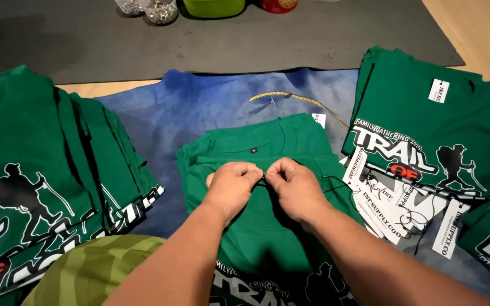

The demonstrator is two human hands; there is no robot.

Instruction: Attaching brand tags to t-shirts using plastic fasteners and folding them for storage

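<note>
Your left hand [232,182] and right hand [291,182] rest side by side on the green folded shirt [267,226], fingers curled tight, together pinching a thin dark string [336,180] just below the shirt's collar. That shirt lies on a blue cloth [199,107]. Left of the shirt sits one stack of green printed shirts [35,187]; right of it another stack [432,119], with white paper tags [392,209] between. Bare blue cloth lies beyond the collar.
</note>
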